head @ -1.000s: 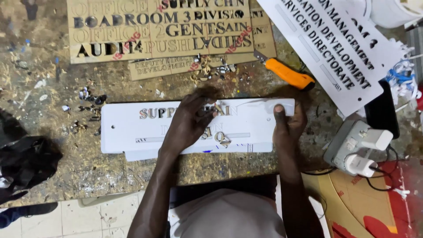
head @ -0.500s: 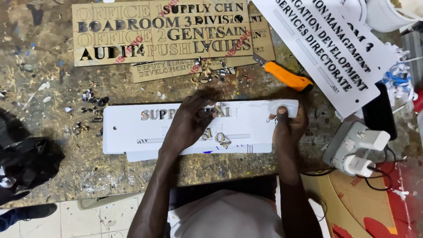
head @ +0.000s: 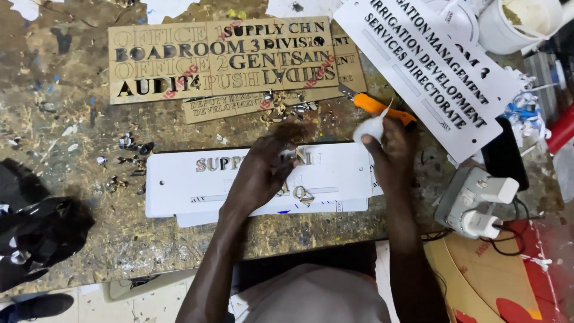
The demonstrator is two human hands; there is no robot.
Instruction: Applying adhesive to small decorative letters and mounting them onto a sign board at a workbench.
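White acrylic is lying flat on the desk (head: 72,239) in the head view: the long sign plate (head: 179,191) is resting under both hands, with a second white sheet peeking out below its lower edge. Compared with a second ago, the right hand (head: 391,152) is no longer pressing down on the plate's right end; it is lifting clear and is now pinching a small white wad (head: 372,128), perhaps cloth or tissue, between thumb and fingers, just in front of the orange utility knife (head: 382,109). That is suggesting a pause in pressing, with the hand picking up something for wiping or dabbing, though I cannot tell what the wad is for. The left hand (head: 263,173) is staying where it was, spread over the middle of the plate, its fingers (head: 286,142) curled down onto the row of metallic letters (head: 218,163) and blurring slightly; whether they are gripping a loose letter or only pressing I cannot tell. Just below those fingers, two small gold loose letters (head: 299,194) are lying on the plate. Beyond the fingers, farther up the desk, the brown stencil board (head: 179,60) is sitting with cut letter scraps scattered before it. To the right of the right hand, a white power strip (head: 472,200) is lying near the desk's edge
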